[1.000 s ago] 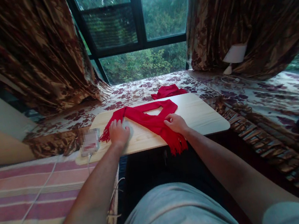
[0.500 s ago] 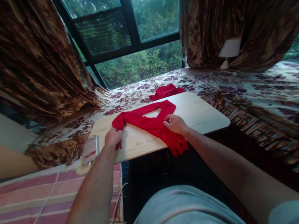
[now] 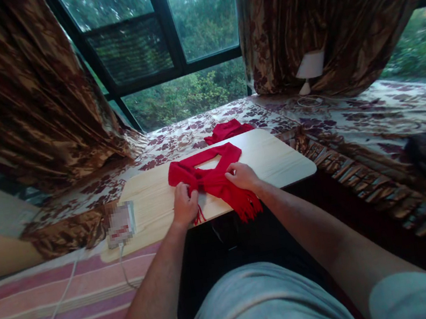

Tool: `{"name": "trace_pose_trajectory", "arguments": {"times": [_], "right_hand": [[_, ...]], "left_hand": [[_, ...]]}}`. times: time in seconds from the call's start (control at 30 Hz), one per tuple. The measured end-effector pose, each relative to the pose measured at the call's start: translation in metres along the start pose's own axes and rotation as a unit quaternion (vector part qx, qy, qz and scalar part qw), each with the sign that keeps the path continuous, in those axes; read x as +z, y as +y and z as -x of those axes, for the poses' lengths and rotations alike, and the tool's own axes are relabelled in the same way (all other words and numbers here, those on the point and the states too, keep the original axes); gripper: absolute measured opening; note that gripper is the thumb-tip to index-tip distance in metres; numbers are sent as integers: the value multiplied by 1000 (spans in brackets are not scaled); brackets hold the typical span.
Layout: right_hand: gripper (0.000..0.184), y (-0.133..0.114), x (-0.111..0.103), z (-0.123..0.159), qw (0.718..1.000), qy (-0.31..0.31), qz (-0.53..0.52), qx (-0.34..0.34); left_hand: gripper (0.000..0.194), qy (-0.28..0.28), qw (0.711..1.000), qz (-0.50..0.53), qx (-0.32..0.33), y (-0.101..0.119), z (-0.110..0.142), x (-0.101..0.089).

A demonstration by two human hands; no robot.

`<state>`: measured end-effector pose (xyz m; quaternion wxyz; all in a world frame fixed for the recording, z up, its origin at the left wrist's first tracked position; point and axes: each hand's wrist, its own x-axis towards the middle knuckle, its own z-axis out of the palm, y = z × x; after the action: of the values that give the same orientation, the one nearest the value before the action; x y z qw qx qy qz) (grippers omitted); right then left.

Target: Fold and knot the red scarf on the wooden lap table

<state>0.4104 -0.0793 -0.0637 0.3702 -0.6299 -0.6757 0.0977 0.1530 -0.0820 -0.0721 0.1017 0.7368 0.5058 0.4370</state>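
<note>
A red fringed scarf (image 3: 219, 183) lies in a loop on the pale wooden tabletop (image 3: 273, 157), with bare wood showing through the gap. My left hand (image 3: 186, 203) is closed on one end of it, and a bit of fringe hangs below my fingers. On the other side, my right hand (image 3: 241, 176) pinches the edge of the scarf near where its bands meet. Wide tassels (image 3: 249, 209) drape over the table's near edge beside my right wrist.
Behind the tabletop rests another crumpled red cloth (image 3: 228, 130) on the floral cover (image 3: 177, 140). A blurred-out device (image 3: 121, 224) with a white cable lies at the left, by a striped bedspread (image 3: 50, 312). A white lamp (image 3: 310, 65) stands at the back right.
My left hand has moved right, bringing its scarf end in toward the middle. My right hand keeps its grip in nearly the same place. The camera view has shifted slightly.
</note>
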Motion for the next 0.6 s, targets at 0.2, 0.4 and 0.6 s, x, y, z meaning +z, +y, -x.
{"name": "trace_pose_trajectory", "arguments": {"times": [0.2, 0.4, 0.6], "right_hand": [[24, -2, -4, -3, 999, 38, -9, -8], [51, -36, -9, -4, 999, -15, 40, -19], [45, -78, 7, -10, 987, -155, 34, 40]], "left_hand": [[12, -99, 965, -103, 221, 27, 9, -6], [17, -131, 976, -91, 149, 25, 8, -8], [22, -144, 978, -76, 127, 24, 9, -10]]}}
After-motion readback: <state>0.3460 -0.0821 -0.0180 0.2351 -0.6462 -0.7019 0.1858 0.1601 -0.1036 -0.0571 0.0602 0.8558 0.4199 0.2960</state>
